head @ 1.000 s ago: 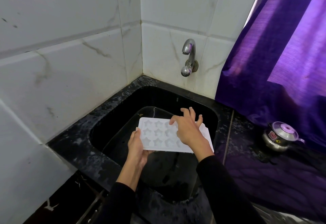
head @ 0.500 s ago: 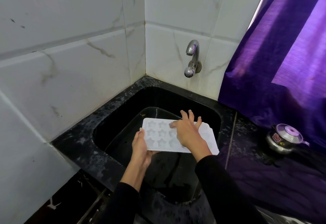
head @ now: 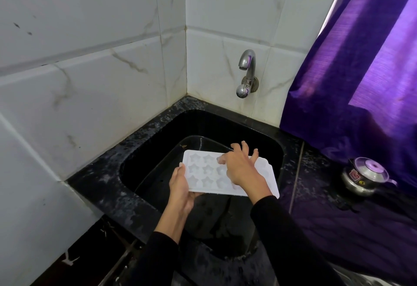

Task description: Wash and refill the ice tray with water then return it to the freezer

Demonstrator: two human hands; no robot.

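The left hand [head: 180,186] grips the white ice tray [head: 204,169] over the black sink [head: 158,148]. The right hand [head: 240,168] rests on it, fingers [head: 244,147] spread. The tap [head: 247,71] is above the sink, a small pot [head: 365,176] to its right.

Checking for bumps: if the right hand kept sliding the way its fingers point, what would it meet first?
Probably the sink's back wall, beyond the ice tray's far edge; right hand depth is unclear.

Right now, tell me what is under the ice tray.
The left hand supports the ice tray from below, over the black sink. The sink bottom beneath it is hidden; the right hand covers some moulds.
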